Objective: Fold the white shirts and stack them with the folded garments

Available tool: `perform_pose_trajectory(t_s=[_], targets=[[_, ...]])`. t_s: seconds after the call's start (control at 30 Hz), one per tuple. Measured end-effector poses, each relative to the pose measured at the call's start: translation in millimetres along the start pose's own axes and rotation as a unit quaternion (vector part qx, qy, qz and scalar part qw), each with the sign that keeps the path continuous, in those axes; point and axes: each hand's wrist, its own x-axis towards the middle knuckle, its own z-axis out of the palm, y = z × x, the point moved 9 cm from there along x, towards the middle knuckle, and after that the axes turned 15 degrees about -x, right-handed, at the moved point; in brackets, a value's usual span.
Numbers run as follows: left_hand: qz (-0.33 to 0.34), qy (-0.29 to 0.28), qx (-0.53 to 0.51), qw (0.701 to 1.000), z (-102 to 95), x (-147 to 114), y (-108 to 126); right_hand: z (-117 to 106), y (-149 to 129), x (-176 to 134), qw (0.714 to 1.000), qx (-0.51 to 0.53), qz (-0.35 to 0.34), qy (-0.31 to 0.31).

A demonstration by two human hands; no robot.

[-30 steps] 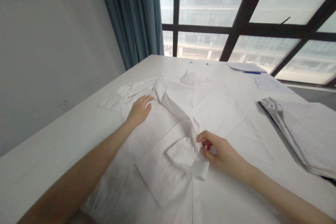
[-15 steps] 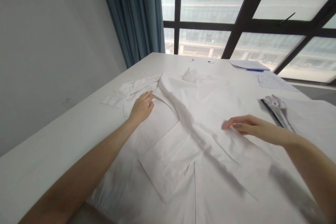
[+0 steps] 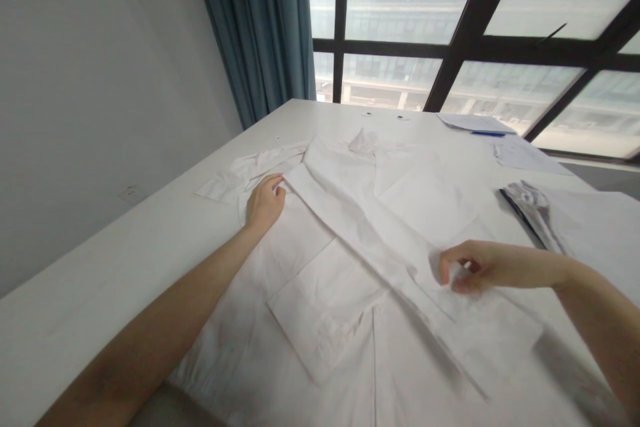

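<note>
A white coat [image 3: 345,207] lies spread over the white table, with a large patch pocket [image 3: 325,300] facing up. My left hand [image 3: 266,201] is closed at the upper front edge of the coat, thumb and fingers pinching the cloth. A flat strip of the coat's front runs diagonally from there towards the lower right. On the right side, my right hand [image 3: 463,268] has its fingers curled round a fold of the same coat, and the cloth there is slightly raised and a little blurred. The coat's lower end runs out of view at the bottom.
Further right on the table [image 3: 135,227] lies a folded white cloth bundle [image 3: 590,227] with a dark edge. Papers [image 3: 475,123] and a blue pen [image 3: 489,134] lie at the far right. Behind stand a blue curtain [image 3: 265,33] and a dark-framed window; a grey wall is at left.
My left hand has closed on the coat's front edge and drawn it slightly left, flattening the strip. My right hand has moved down and curled its fingers round the cloth.
</note>
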Motion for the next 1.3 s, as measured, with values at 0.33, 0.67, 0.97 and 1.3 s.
perform_pose_trajectory(t_s=[0.33, 0.67, 0.97, 1.3], targets=[[-0.053, 0.007, -0.023, 0.998, -1.5, 3, -15, -11, 43, -1, 0.993, -0.017, 0.094, 0.065], [-0.049, -0.017, -0.109, 0.993, 8.5, 3, -21, -50, 0, 43, 0.957, -0.099, 0.010, 0.274], [0.054, -0.115, -0.024, 0.992, 21.7, 0, 3, -102, -65, 147, 0.921, -0.149, -0.037, 0.357], [-0.047, -0.087, -0.024, 0.995, 19.7, 3, -20, -132, -60, 242, 0.901, -0.074, 0.019, 0.426]])
